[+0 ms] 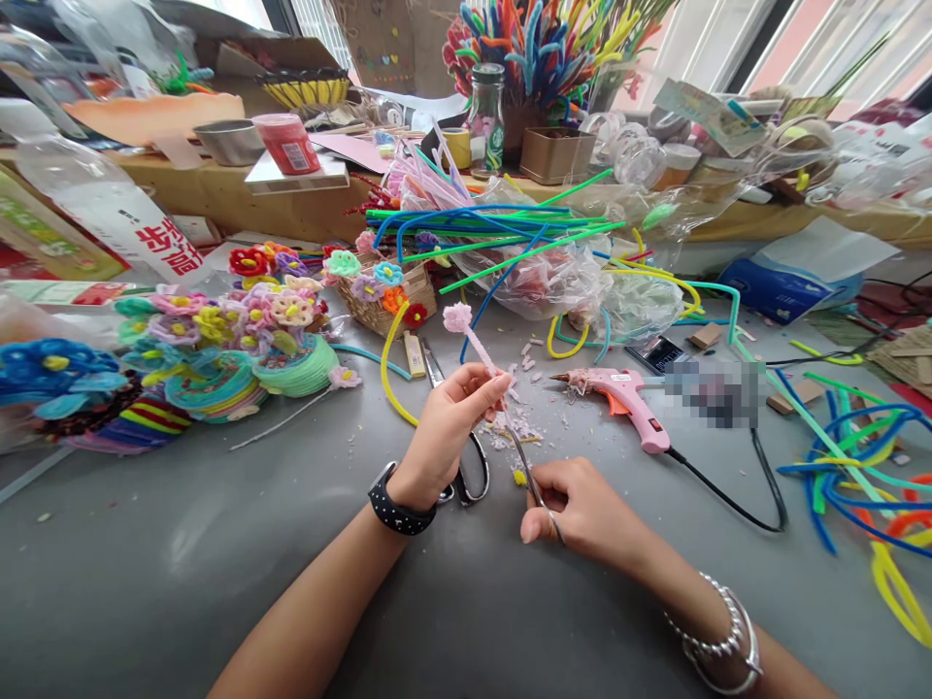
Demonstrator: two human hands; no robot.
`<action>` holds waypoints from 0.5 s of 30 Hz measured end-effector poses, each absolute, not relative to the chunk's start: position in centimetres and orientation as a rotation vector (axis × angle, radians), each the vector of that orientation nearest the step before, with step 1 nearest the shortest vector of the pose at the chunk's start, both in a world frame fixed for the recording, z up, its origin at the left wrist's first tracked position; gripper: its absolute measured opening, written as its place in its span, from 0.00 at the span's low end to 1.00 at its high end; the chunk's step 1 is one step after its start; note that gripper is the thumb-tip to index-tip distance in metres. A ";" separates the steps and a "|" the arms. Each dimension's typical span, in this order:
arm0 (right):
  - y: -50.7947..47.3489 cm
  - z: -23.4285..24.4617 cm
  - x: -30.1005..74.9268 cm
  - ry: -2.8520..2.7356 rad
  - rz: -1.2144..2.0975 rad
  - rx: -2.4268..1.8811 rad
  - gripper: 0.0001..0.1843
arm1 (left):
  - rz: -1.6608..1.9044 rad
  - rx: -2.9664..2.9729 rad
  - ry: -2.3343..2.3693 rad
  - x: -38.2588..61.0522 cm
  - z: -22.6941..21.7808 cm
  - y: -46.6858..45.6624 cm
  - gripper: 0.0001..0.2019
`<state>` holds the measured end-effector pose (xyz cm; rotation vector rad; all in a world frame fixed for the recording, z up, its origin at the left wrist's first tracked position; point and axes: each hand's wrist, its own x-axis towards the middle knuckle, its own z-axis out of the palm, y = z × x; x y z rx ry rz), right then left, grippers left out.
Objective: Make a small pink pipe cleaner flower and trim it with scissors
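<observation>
Between the thumb and fingers of my left hand is a pale pink pipe cleaner, with a fluffy knob at its upper end. My right hand grips a small pair of scissors by the handles. Their blades point up and reach the lower end of the pipe cleaner, just below my left fingertips; whether they touch it I cannot tell. Larger black-handled scissors lie on the table, partly hidden behind my left hand and wrist. Pink fuzz clippings are scattered under the small scissors.
A pink hot glue gun with a black cord lies to the right. Pipe-cleaner flowers in round pots stand at the left. Loose pipe cleaners tangle at the right edge. Plastic bags under green and blue stems fill the back.
</observation>
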<state>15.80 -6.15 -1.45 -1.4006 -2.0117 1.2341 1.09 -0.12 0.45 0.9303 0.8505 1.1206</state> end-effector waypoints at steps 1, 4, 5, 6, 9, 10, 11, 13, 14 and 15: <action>-6.1 -1.4 15.8 -2.011 1.235 -1.403 0.35 | 1.123 0.931 0.850 1.1 0.5 -0.1 0.05; -6.1 -1.2 15.8 -2.015 1.236 -1.406 0.36 | 1.127 0.926 0.853 1.1 0.6 -0.1 0.05; -6.1 -1.2 15.8 -2.016 1.235 -1.407 0.36 | 1.127 0.922 0.854 1.1 0.6 -0.1 0.05; -6.1 -1.2 15.8 -2.015 1.234 -1.409 0.36 | 1.126 0.920 0.856 1.1 0.6 -0.1 0.05; -6.1 -1.2 15.9 -2.016 1.233 -1.415 0.36 | 1.126 0.920 0.858 1.1 0.6 -0.1 0.05; -6.1 -1.2 15.9 -2.016 1.233 -1.415 0.36 | 1.126 0.922 0.858 1.1 0.6 -0.1 0.05; -6.1 -1.2 15.9 -2.017 1.235 -1.414 0.36 | 1.125 0.924 0.857 1.1 0.6 -0.1 0.05; -6.1 -1.3 15.9 -2.013 1.243 -1.413 0.35 | 1.117 0.928 0.853 1.1 0.5 -0.1 0.05; -6.1 -1.3 15.9 -2.010 1.247 -1.411 0.35 | 1.111 0.930 0.851 1.1 0.5 -0.1 0.05; -6.1 -1.3 15.9 -2.006 1.252 -1.411 0.35 | 1.107 0.932 0.849 1.1 0.5 -0.1 0.05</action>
